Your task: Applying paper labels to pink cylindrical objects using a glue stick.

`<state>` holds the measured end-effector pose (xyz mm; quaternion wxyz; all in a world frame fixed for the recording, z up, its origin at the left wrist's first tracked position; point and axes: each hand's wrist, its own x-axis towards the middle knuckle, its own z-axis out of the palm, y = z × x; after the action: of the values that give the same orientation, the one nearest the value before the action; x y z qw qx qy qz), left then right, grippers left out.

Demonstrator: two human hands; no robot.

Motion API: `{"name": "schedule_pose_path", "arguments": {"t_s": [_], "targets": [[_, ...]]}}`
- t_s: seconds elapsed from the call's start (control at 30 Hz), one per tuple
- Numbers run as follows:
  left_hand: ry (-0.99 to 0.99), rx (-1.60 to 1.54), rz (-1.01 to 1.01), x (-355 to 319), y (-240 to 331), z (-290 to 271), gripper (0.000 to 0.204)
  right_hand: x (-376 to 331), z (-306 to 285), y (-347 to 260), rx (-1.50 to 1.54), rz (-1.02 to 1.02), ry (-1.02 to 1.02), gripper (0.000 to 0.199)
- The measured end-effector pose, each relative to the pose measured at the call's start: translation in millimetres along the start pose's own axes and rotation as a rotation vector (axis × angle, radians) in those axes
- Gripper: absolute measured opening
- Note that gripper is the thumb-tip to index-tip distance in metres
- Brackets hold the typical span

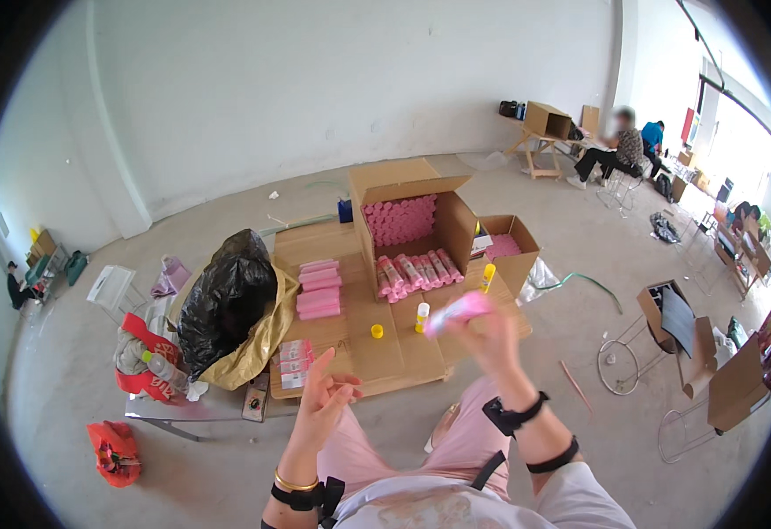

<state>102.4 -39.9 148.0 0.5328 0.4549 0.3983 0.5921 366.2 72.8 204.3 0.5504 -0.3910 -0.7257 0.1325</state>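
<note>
We take the big carton (407, 212) of pink rolls, standing open on its side on the cardboard-topped table (377, 353), as our landmark. Our right hand (491, 339) is raised well in front of that carton, fingers closed around one pink roll (458, 309), which sticks out leftward from the grip; the roll is blurred, so we cannot tell its finer detail. We judge it is held up off the table so that both hands can get at it. Our left hand (324, 401) hovers lower and nearer to us than the carton, fingers spread and holding nothing, palm turned toward the right hand. Just in front of the carton's mouth lies a row of wrapped rolls (416, 271), laid side by side, likely to keep them within reach. To the carton's left sits a stack of flat pink packs (318, 289), and beyond that a black bag (227, 300) resting in a yellow sack. To its right stands a smaller box (509, 247) with pink contents. Between the carton and our hands stand two small bottles with yellow caps (422, 316) and a loose yellow cap (377, 331). Far behind the carton, other people sit at desks, well apart from us.
</note>
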Motion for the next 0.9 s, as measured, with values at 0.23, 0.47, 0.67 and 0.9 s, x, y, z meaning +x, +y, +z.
{"name": "schedule_pose_path", "arguments": {"t_s": [0.23, 0.47, 0.67, 0.9], "targets": [[0.106, 0.042, -0.043, -1.7, 2.6, -13.4, 0.055, -38.2, -17.7, -32.7, 0.571, 0.240, 0.032, 0.015], [0.033, 0.082, -0.004, 4.3, -9.1, -12.6, 0.045, -13.6, 0.5, -42.9, 0.607, 0.141, 0.078, 0.013], [-0.085, 0.144, -0.099, 17.6, -40.4, 0.7, 0.044, -60.1, 61.0, 27.2, 0.507, 0.386, -0.411, 0.019], [-0.233, 0.136, -0.246, 36.6, -45.6, 14.6, 0.039, -56.3, 85.8, 36.0, 0.906, 0.852, -0.464, 0.024]]}}
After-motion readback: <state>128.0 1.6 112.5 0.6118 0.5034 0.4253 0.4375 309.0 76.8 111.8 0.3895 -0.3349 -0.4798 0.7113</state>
